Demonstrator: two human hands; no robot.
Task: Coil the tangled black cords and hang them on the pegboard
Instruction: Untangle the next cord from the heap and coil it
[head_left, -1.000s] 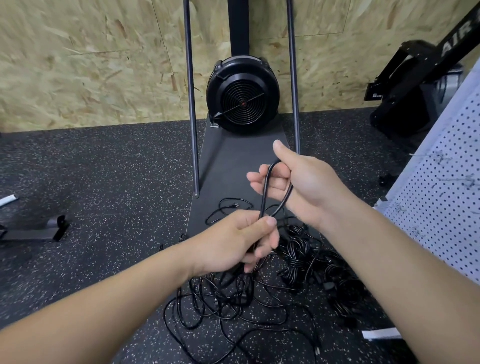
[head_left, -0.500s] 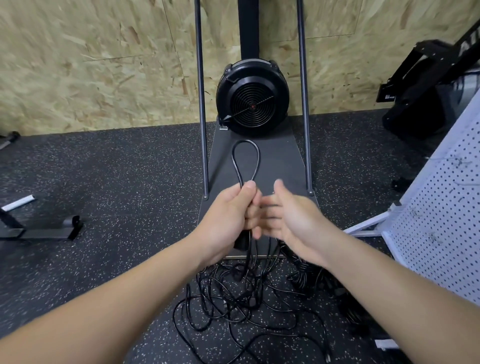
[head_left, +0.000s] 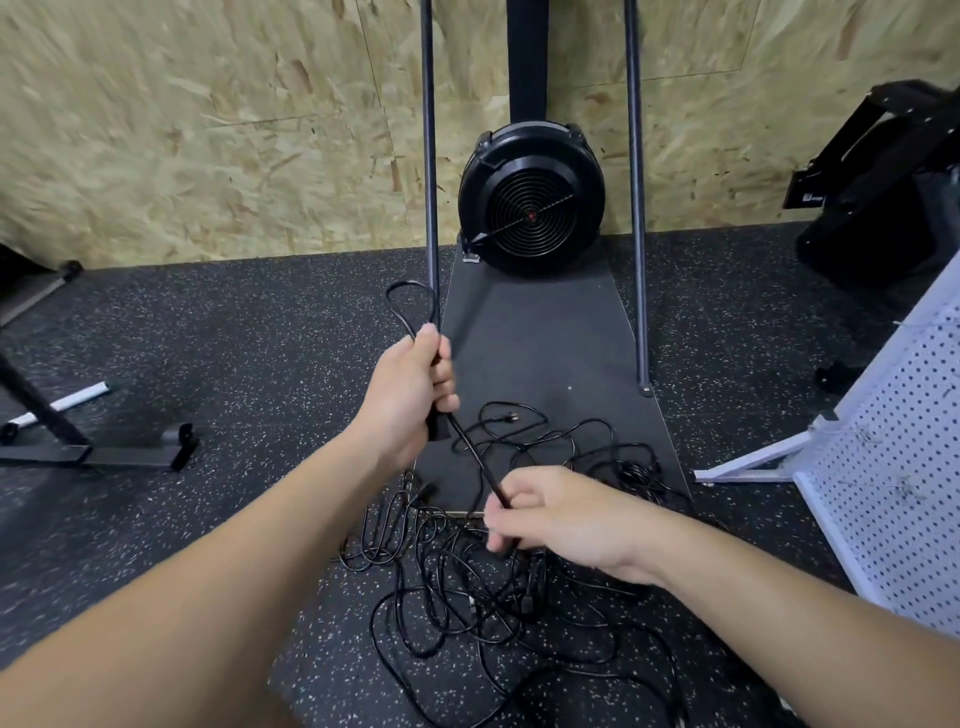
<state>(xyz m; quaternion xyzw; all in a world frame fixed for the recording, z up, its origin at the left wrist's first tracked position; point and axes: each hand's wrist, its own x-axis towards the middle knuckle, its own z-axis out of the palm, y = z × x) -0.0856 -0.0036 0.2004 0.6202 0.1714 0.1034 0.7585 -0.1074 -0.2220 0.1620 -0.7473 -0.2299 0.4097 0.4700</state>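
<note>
A heap of tangled black cords (head_left: 483, 577) lies on the speckled floor in front of me. My left hand (head_left: 410, 389) grips one cord so that a small loop (head_left: 408, 306) stands up above the fist and a plug end sticks out below it. From that fist the same cord (head_left: 475, 462) runs taut down to my right hand (head_left: 561, 514), which pinches it just above the heap. The white pegboard (head_left: 898, 493) stands at the right edge, leaning on its stand.
A black fan machine (head_left: 530, 200) with two upright poles stands on a dark platform (head_left: 540, 343) against the chipboard wall. Black gym equipment (head_left: 883, 197) sits at the far right. A black metal frame foot (head_left: 98, 452) lies on the floor at left.
My hands have come apart: the left moved left with the loop, the right dropped down toward the heap and now pinches the cord, drawing it taut between them.
</note>
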